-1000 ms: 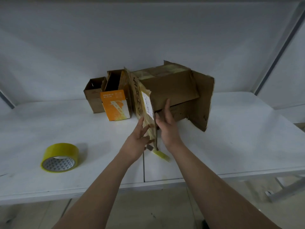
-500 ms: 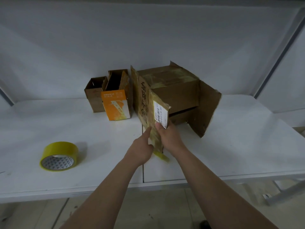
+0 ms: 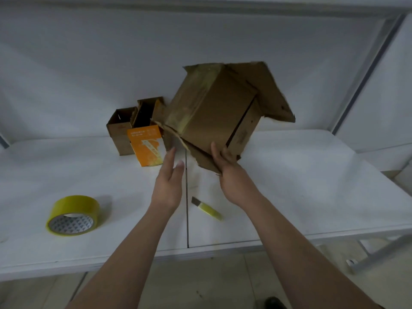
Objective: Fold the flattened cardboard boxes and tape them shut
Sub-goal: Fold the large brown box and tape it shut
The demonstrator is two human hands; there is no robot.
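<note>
A large worn brown cardboard box point(image 3: 214, 112) hangs tilted in the air above the white table point(image 3: 301, 186), its flaps spread out at the top right and at the bottom. My right hand point(image 3: 229, 172) grips its lower flap from underneath. My left hand point(image 3: 169, 181) is open just left of the box, fingers straight, touching nothing. A roll of yellow tape point(image 3: 72, 216) lies on the table at the left. A yellow utility knife point(image 3: 206, 208) lies on the table between my forearms.
Two small open brown boxes point(image 3: 121, 132) and an orange carton point(image 3: 146, 146) stand at the back of the table against the white wall. The table's front edge runs just below my forearms, with a metal frame leg point(image 3: 379, 250) at the right.
The box has been lifted off the table and tipped up to the right. My left hand has let go of its flap. The knife, earlier hidden under the flap, now shows.
</note>
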